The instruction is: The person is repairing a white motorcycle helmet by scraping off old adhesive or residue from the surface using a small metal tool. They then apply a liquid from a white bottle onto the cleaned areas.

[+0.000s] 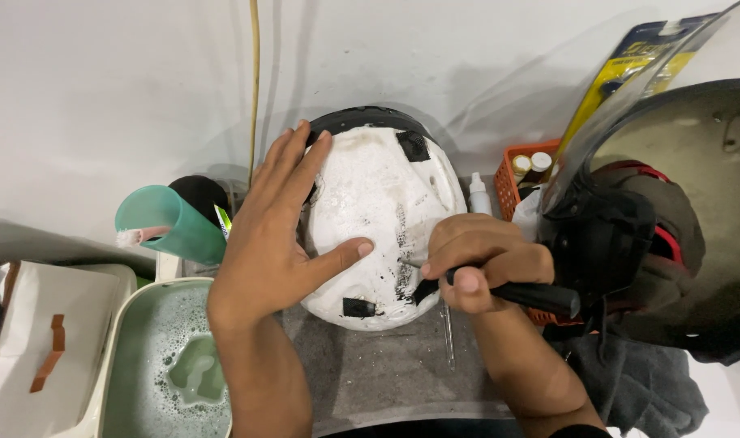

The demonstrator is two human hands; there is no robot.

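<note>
A white foam helmet liner (370,203) with black patches and a black rim lies dome-up on a grey mat (386,373) against the wall. My left hand (276,235) rests flat on its left side, fingers spread, thumb across the foam. My right hand (479,264) is closed around a black-handled tool (532,296); the tool's tip touches the liner's lower right part, where black residue shows.
A dark helmet (654,235) with a raised clear visor stands at the right. Behind it sits an orange basket (508,174) with small bottles. A teal cup (171,223) and a pale green basin (155,365) of soapy water are at the left. A grey cloth (637,381) lies lower right.
</note>
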